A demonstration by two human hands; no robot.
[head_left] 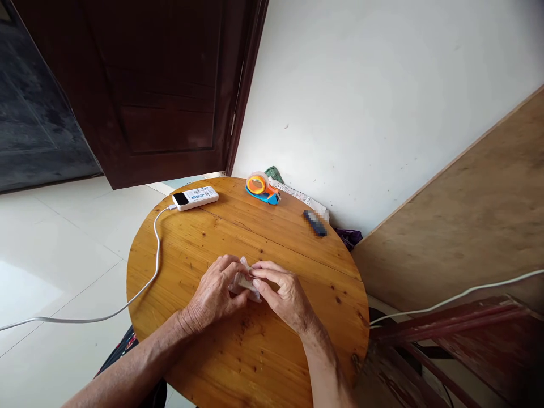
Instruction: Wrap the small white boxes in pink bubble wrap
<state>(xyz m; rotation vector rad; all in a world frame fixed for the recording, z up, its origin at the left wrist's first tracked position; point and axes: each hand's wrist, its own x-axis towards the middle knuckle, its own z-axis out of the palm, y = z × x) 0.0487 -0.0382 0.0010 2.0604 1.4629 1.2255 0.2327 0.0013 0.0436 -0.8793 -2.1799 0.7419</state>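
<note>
A small packet in clear, crinkled plastic wrap point(245, 281) lies between my hands near the middle of the round wooden table point(170, 266). What is inside the wrap is too small to make out. My left hand point(219, 288) curls round the packet's left side, thumb below and fingers above. On the other side, my right hand point(280, 292) pinches the wrap's right edge between thumb and fingers. Both hands partly hide the packet.
At the table's far side stand a white power bank point(199, 198) with a white cable point(158, 243), an orange and blue tape dispenser point(262, 188) and a dark, blurred-out object point(315, 223). A dark red door point(161, 85) and white wall point(361, 102) rise behind.
</note>
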